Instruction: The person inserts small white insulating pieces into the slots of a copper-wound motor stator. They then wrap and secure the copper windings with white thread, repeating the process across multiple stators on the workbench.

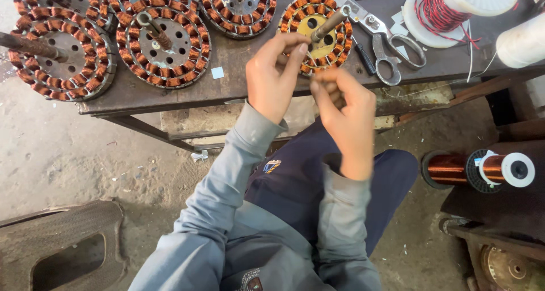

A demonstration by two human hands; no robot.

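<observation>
The left hand (275, 75) pinches a thin wire, too fine to see well. The right hand (343, 112) is curled shut close beside it. Just past both fingers sits a round copper coil (295, 16) on the table edge (170, 98), with scissors (380, 38) near.

**Bench layout, seen from the head camera**

Wound stator (315, 33) sat at the bench (238, 64) front edge, just behind both hands: left hand (275, 75), right hand (345, 112). Four more stators (162, 41) lay to its left. Scissors (377, 38) lay right of it, thread spool (454, 10) further right. Wire reel (479, 169) sat low right, off the bench.
</observation>
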